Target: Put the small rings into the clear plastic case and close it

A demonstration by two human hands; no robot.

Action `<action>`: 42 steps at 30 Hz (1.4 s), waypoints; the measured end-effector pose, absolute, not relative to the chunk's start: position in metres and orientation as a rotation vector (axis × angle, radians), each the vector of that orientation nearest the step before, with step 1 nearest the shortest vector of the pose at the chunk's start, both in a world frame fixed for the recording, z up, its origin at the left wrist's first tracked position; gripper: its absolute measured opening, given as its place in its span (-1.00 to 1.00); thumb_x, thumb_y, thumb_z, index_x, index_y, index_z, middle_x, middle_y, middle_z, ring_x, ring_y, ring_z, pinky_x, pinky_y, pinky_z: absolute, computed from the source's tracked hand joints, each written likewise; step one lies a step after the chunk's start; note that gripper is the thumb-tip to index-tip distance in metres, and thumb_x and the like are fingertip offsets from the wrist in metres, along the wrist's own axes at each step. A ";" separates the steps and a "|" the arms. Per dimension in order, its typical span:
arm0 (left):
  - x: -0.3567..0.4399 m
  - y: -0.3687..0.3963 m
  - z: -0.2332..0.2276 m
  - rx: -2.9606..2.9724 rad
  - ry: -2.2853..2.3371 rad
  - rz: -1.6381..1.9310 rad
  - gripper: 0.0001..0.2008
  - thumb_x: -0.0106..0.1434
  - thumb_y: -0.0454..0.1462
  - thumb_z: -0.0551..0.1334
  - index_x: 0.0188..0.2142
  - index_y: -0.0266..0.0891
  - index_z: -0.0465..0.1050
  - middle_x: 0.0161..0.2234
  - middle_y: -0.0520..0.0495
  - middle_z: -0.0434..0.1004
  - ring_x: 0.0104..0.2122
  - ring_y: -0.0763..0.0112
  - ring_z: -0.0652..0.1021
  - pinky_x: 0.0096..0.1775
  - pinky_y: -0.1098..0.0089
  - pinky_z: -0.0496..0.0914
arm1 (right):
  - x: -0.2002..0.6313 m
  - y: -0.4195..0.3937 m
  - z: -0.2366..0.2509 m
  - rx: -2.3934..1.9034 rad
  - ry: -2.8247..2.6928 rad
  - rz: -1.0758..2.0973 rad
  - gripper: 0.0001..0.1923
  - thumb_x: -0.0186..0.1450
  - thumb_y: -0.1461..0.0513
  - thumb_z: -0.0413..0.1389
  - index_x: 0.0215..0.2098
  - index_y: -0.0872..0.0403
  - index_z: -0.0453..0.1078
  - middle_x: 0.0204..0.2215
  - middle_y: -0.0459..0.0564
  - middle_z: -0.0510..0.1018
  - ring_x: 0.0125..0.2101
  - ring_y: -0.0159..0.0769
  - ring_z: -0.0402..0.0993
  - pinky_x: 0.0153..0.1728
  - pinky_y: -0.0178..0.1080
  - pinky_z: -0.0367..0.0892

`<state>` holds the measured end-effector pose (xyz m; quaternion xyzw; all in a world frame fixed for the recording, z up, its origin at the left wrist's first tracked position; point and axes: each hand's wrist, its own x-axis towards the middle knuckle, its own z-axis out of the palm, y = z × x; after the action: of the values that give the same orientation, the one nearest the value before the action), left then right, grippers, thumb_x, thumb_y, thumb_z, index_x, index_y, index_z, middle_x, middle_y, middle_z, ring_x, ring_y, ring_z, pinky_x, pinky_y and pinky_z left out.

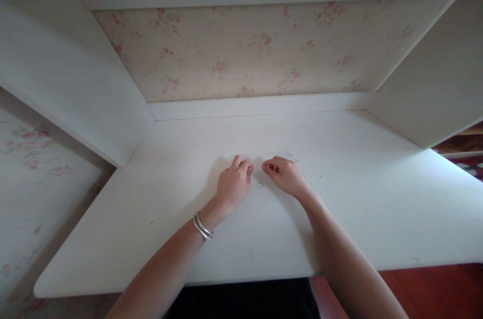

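Over the middle of the white desk (234,243) my left hand (236,180) is closed, thumb and fingertips pinched together; whatever it holds is too small to make out. Facing it, my right hand (284,174) is also pinched, and a thin pale bit shows by its fingers that I cannot name. A small thin ring (260,185) lies on the desk just below and between the two hands, touching neither. Behind the right hand lies a clear, flat piece like a plastic bag (285,152). Another clear piece (245,157) shows partly behind the left hand's fingers.
Tall white side panels (422,77) and a low back ledge (260,105) enclose the desk, with floral wallpaper (241,52) behind. A small dark sliver (151,222) lies at the left. The front edge runs close to my body, above a reddish floor (433,289).
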<state>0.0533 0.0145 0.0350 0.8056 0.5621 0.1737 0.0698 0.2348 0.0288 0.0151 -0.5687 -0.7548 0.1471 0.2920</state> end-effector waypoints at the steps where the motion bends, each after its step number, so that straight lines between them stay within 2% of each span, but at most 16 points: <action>1: 0.051 0.018 0.035 2.400 1.706 0.539 -0.72 0.37 -0.16 -0.07 -0.15 -0.10 0.38 -0.14 -0.04 0.36 -0.28 0.38 0.50 -0.27 0.39 0.36 | 0.236 0.029 0.015 -1.513 -2.052 0.438 -0.79 0.24 0.20 0.01 -0.36 0.02 0.50 -0.44 -0.07 0.52 -0.47 -0.40 0.37 -0.40 -0.35 0.19; 8: 0.044 0.031 0.033 2.369 1.655 0.504 -0.73 0.34 -0.16 0.00 -0.24 -0.10 0.47 -0.20 -0.03 0.42 -0.25 0.39 0.49 -0.20 0.42 0.34 | 0.236 0.027 0.009 -1.527 -2.277 0.543 -0.87 0.15 0.18 0.10 -0.41 -0.01 0.50 -0.47 -0.12 0.52 -0.48 -0.40 0.38 -0.45 -0.36 0.14; 17: 0.018 0.040 0.031 2.310 1.613 0.783 -0.78 0.30 -0.21 0.06 -0.27 -0.16 0.48 -0.30 -0.02 0.44 -0.33 0.42 0.46 -0.25 0.42 0.31 | 0.233 0.023 0.012 -1.496 -2.410 0.556 -0.80 0.25 0.27 -0.02 -0.42 0.08 0.44 -0.39 -0.02 0.50 -0.38 -0.36 0.39 -0.36 -0.37 0.15; 21: -0.001 0.039 0.020 2.237 1.543 0.871 -0.79 0.28 -0.22 0.09 -0.29 -0.21 0.48 -0.36 -0.03 0.44 -0.35 0.41 0.43 -0.27 0.41 0.31 | 0.232 0.024 0.011 -1.459 -2.347 0.579 -0.82 0.26 0.29 -0.03 -0.39 0.09 0.41 -0.38 -0.02 0.48 -0.39 -0.39 0.37 -0.36 -0.38 0.16; 25: -0.009 0.035 0.006 2.132 1.501 0.908 -0.78 0.27 -0.20 0.10 -0.19 -0.23 0.44 -0.37 -0.02 0.41 -0.39 0.43 0.42 -0.29 0.41 0.33 | 0.222 0.030 0.008 -1.412 -2.086 0.507 -0.82 0.29 0.24 -0.04 -0.37 0.08 0.39 -0.40 -0.03 0.45 -0.41 -0.38 0.34 -0.37 -0.36 0.17; 28: -0.007 0.033 0.000 2.063 1.492 0.924 -0.68 0.22 -0.15 0.16 -0.08 -0.24 0.38 -0.29 -0.05 0.40 -0.42 0.46 0.41 -0.31 0.40 0.36 | 0.209 0.035 0.003 -1.393 -1.908 0.429 -0.79 0.31 0.19 -0.04 -0.35 0.09 0.39 -0.43 -0.03 0.42 -0.43 -0.37 0.32 -0.40 -0.34 0.18; 30: -0.005 0.033 -0.001 2.021 1.458 0.939 -0.53 0.14 -0.10 0.23 0.01 -0.22 0.31 -0.15 -0.09 0.38 -0.47 0.52 0.40 -0.34 0.40 0.38 | 0.201 0.037 -0.001 -1.395 -1.866 0.416 -0.77 0.30 0.16 -0.03 -0.36 0.09 0.41 -0.43 -0.02 0.42 -0.45 -0.38 0.31 -0.42 -0.34 0.18; 33: -0.005 0.035 -0.001 1.983 1.381 0.919 -0.29 0.03 -0.08 0.32 0.14 -0.19 0.17 0.09 -0.20 0.23 -0.50 0.58 0.40 -0.34 0.41 0.41 | 0.193 0.038 -0.005 -1.418 -1.886 0.428 -0.75 0.30 0.13 -0.03 -0.34 0.07 0.43 -0.42 -0.03 0.44 -0.47 -0.39 0.32 -0.42 -0.33 0.18; 35: -0.006 0.037 -0.001 1.974 1.374 0.877 -0.20 -0.01 -0.08 0.35 0.19 -0.18 0.10 0.17 -0.24 0.13 -0.50 0.59 0.41 -0.32 0.40 0.42 | 0.193 0.038 -0.005 -1.441 -1.903 0.415 -0.73 0.30 0.12 -0.04 -0.31 0.06 0.45 -0.41 -0.03 0.46 -0.47 -0.39 0.33 -0.41 -0.32 0.19; 38: -0.008 0.042 -0.001 1.958 1.408 0.790 -0.10 -0.05 -0.07 0.37 0.23 -0.19 0.03 0.12 -0.25 0.25 -0.50 0.54 0.43 -0.31 0.38 0.40 | 0.202 0.037 0.001 -1.495 -1.867 0.335 -0.71 0.31 0.12 -0.07 -0.30 0.06 0.44 -0.39 -0.02 0.46 -0.44 -0.37 0.35 -0.38 -0.31 0.20; 42: -0.008 0.045 0.002 1.949 1.418 0.699 -0.09 -0.05 -0.07 0.37 0.24 -0.23 0.05 -0.16 -0.15 0.51 -0.43 0.39 0.50 -0.28 0.36 0.38 | 0.228 0.036 0.007 -1.669 -1.771 0.073 -0.71 0.28 0.09 -0.04 -0.24 0.06 0.44 -0.26 0.05 0.47 -0.22 -0.21 0.35 -0.17 -0.18 0.21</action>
<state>-0.0083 0.0454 0.0023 0.7381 0.5372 0.2649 0.3106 0.2279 0.0362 0.0075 -0.6432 -0.6823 0.0281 0.3463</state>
